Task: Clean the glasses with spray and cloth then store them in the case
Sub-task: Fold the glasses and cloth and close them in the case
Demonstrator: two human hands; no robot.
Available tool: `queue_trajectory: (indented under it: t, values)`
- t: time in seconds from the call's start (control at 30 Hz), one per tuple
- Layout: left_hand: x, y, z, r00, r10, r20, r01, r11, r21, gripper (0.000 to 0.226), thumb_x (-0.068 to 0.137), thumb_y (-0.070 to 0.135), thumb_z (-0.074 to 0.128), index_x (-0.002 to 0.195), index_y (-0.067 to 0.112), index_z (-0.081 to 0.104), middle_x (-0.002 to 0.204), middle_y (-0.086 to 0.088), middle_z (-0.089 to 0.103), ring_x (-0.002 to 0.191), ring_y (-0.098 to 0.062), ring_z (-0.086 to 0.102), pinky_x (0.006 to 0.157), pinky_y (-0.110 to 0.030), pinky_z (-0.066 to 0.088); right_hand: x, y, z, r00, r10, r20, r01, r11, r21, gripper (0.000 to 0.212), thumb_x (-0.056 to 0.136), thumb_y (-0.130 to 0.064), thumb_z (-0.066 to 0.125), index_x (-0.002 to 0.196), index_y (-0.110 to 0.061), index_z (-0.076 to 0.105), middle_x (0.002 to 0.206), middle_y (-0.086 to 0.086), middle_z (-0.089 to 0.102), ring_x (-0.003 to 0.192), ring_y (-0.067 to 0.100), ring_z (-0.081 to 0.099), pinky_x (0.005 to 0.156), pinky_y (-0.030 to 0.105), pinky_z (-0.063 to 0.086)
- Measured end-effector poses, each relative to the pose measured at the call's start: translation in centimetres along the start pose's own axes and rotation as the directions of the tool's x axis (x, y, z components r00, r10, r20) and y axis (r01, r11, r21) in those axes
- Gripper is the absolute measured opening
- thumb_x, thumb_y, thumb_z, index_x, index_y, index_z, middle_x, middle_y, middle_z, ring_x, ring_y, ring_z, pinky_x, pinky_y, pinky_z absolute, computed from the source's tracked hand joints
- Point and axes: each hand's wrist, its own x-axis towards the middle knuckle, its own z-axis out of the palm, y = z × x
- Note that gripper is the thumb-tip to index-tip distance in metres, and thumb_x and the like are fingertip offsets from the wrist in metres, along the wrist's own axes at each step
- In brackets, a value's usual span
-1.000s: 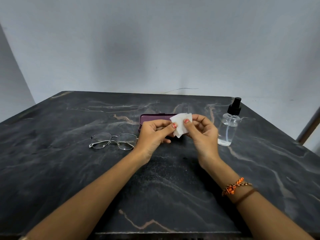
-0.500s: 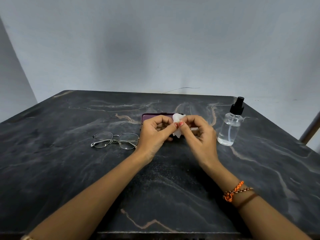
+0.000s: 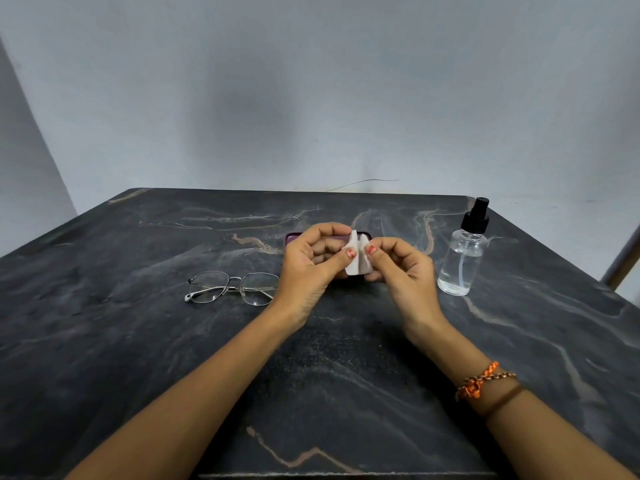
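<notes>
A small white cloth (image 3: 358, 259) is pinched between both hands above the table's middle. My left hand (image 3: 311, 265) grips its left edge with thumb and fingers, and my right hand (image 3: 401, 268) grips its right edge. Thin metal-framed glasses (image 3: 232, 288) lie on the table, just left of my left wrist, lenses toward me. A dark purple case (image 3: 294, 237) lies behind my hands, mostly hidden by them. A clear spray bottle (image 3: 462, 258) with a black pump top stands upright to the right of my right hand.
The dark marble table (image 3: 138, 341) reaches back to a grey wall. A thin wire (image 3: 363, 182) lies at the table's far edge. A wooden leg or post (image 3: 623, 258) stands past the right edge.
The cloth was spread out, then bunched between my fingertips, and now it is partly unfolded again. My hands have drawn slightly apart. Glasses, case and bottle have stayed in place.
</notes>
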Motion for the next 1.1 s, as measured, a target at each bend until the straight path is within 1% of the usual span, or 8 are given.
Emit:
queue_trajectory:
  t: [0.17,0.3,0.4,0.5,0.63,0.73,0.9,1.1]
  values:
    - [0.3,0.2,-0.3,0.996,-0.018,-0.093,0.015,0.999,-0.037,0.030,0.078,-0.007,0.063,0.093,0.019,0.058,0.068,0.004,0.067,0.066,-0.007,0.065,0.062,-0.025,0.056,0.7,-0.2,-0.3,0.973,0.212,-0.089,-0.182,0.948,0.262,0.021,0.090,-0.007,0.049,0.074,-0.014,0.062,0.065,-0.004,0.066,0.059,0.004,0.060,0.052,0.016,0.051]
    - [0.7,0.3,-0.7,0.978,-0.040,-0.203,0.032,0.998,-0.045,0.034,0.075,-0.011,0.064,0.087,0.019,0.056,0.074,-0.002,0.061,0.065,-0.004,0.061,0.063,-0.020,0.052,1.1,-0.8,-1.2,0.927,0.329,-0.177,-0.219,0.862,0.457,0.016,0.092,-0.013,0.045,0.082,-0.011,0.057,0.063,-0.003,0.065,0.058,0.008,0.060,0.050,0.017,0.053]
    - [1.2,0.4,-1.2,0.963,-0.099,-0.249,0.073,0.991,-0.112,0.036,0.075,-0.014,0.061,0.088,0.019,0.055,0.069,0.000,0.065,0.065,-0.007,0.062,0.065,-0.026,0.051,1.2,-0.8,-1.4,0.903,0.380,-0.201,-0.251,0.846,0.471,0.016,0.094,-0.015,0.043,0.084,-0.013,0.055,0.078,0.004,0.062,0.061,0.009,0.061,0.050,0.017,0.053]
    - [1.4,0.5,-1.7,0.959,-0.154,-0.238,0.114,0.978,-0.174,0.035,0.076,-0.015,0.058,0.085,0.019,0.056,0.060,0.006,0.069,0.062,-0.005,0.065,0.056,-0.021,0.054,1.4,-0.4,-1.2,0.887,0.417,-0.198,-0.288,0.835,0.468,0.014,0.094,-0.014,0.043,0.086,-0.012,0.054,0.077,0.005,0.062,0.050,0.005,0.063,0.048,0.016,0.053]
    - [1.4,0.6,-1.9,0.938,-0.223,-0.264,0.183,0.969,-0.167,0.034,0.077,-0.015,0.057,0.070,0.018,0.064,0.068,0.004,0.063,0.068,-0.007,0.060,0.056,-0.019,0.052,1.4,-0.2,-1.4,0.882,0.438,-0.173,-0.301,0.807,0.508,0.015,0.092,-0.024,0.049,0.086,-0.012,0.055,0.068,0.002,0.070,0.055,0.008,0.067,0.048,0.019,0.054]
    - [1.4,0.6,-2.0,0.928,-0.256,-0.270,0.228,0.965,-0.129,0.034,0.078,-0.014,0.056,0.072,0.017,0.068,0.080,0.000,0.062,0.076,-0.008,0.058,0.060,-0.017,0.054,1.4,0.0,-1.6,0.891,0.422,-0.171,-0.317,0.844,0.433,0.011,0.087,-0.022,0.057,0.084,-0.012,0.057,0.082,0.005,0.066,0.063,0.008,0.068,0.051,0.018,0.054]
    - [1.6,0.4,-2.2,0.909,-0.249,-0.334,0.254,0.967,-0.028,0.032,0.078,-0.013,0.056,0.079,0.016,0.070,0.084,0.000,0.066,0.078,-0.009,0.059,0.075,-0.027,0.052,1.1,0.6,-1.7,0.907,0.341,-0.249,-0.313,0.938,0.147,0.010,0.086,-0.004,0.057,0.080,-0.012,0.061,0.082,0.002,0.064,0.074,0.008,0.061,0.049,0.012,0.052]
    - [2.0,-0.5,-3.2,0.899,-0.152,-0.410,0.223,0.966,0.131,0.033,0.077,-0.009,0.060,0.079,0.022,0.069,0.078,0.004,0.066,0.072,-0.007,0.059,0.064,-0.016,0.049,1.8,1.2,-1.4,0.936,0.236,-0.260,-0.252,0.967,-0.029,0.015,0.081,-0.002,0.063,0.095,-0.005,0.061,0.072,0.005,0.063,0.062,0.009,0.060,0.047,0.012,0.049]
